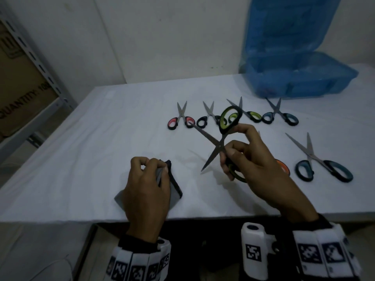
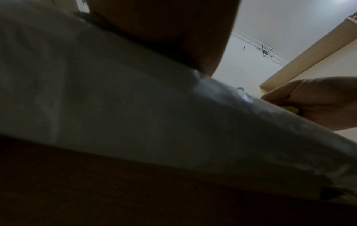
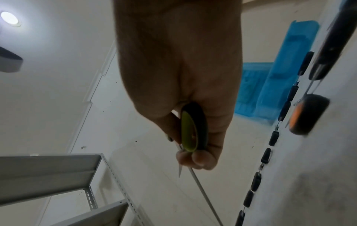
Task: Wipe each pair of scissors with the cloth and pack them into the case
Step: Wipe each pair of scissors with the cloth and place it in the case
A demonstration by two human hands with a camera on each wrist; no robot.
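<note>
Seven pairs of scissors counted: four in a far row on the table (image 1: 101, 138), one blue-handled pair (image 1: 322, 165) at right, one orange-handled pair (image 1: 283, 166) mostly hidden behind the right hand (image 1: 261, 169), one green-handled pair (image 1: 223, 142) held up in that hand, blades spread wide. One grey cloth (image 1: 172, 191), pinched under curled left hand (image 1: 146, 187) near the front edge. One blue case (image 1: 300, 78) open at far right, contents blurred. Left wrist view mostly dark.
</note>
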